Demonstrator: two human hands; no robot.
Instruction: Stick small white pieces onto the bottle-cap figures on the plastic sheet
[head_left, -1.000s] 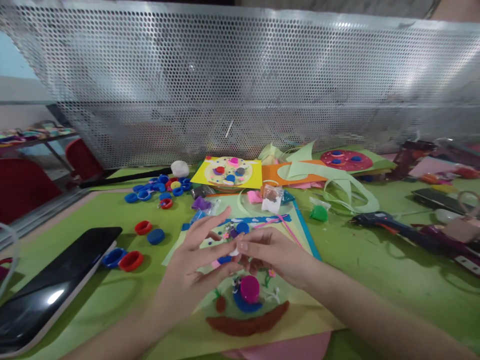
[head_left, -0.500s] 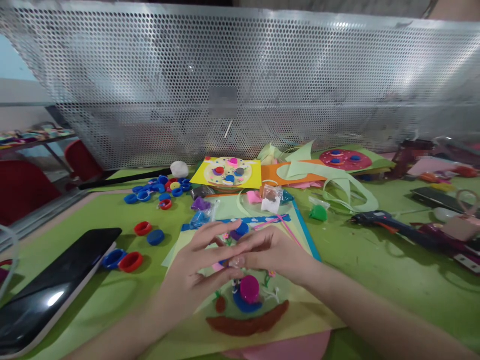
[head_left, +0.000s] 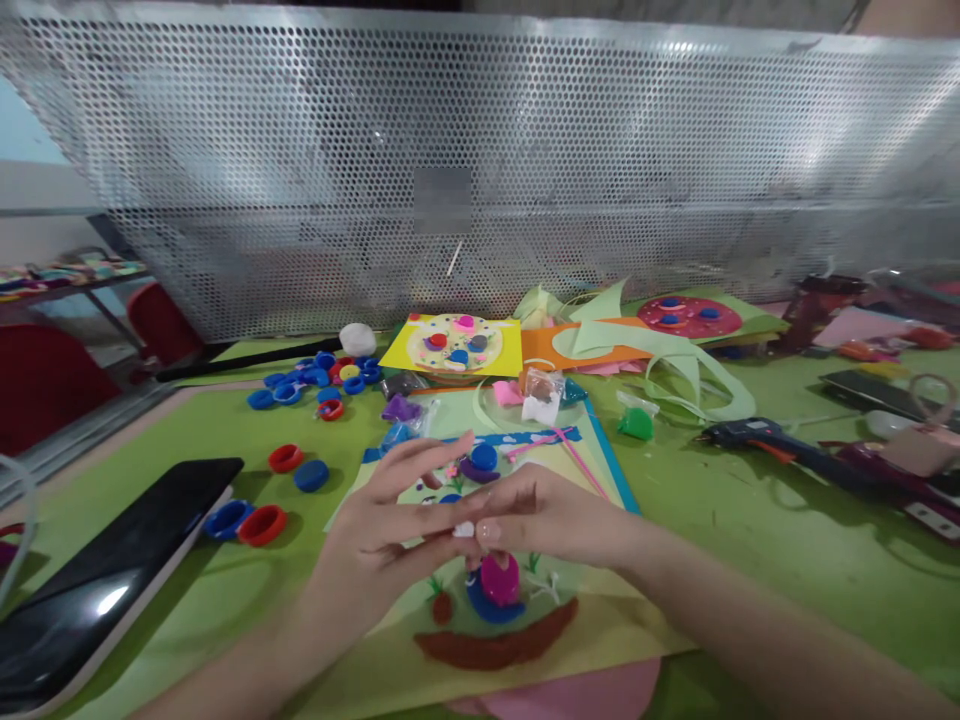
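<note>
Nearest, both hands' fingers, left (head_left: pixel 405 515) and right (head_left: pixel 536 510), pinch a white bit (head_left: pixel 464 529) above the craft sheet (head_left: pixel 382 655). Bare green bench (head_left: pixel 750 530) flanks its right edge; the glue gun (head_left: pixel 780 440) lies beyond.

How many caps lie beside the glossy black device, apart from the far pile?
4: the farther red cap, the flat blue cap at its right, the open blue cap by the device and the nearer red cap beside it.
</note>
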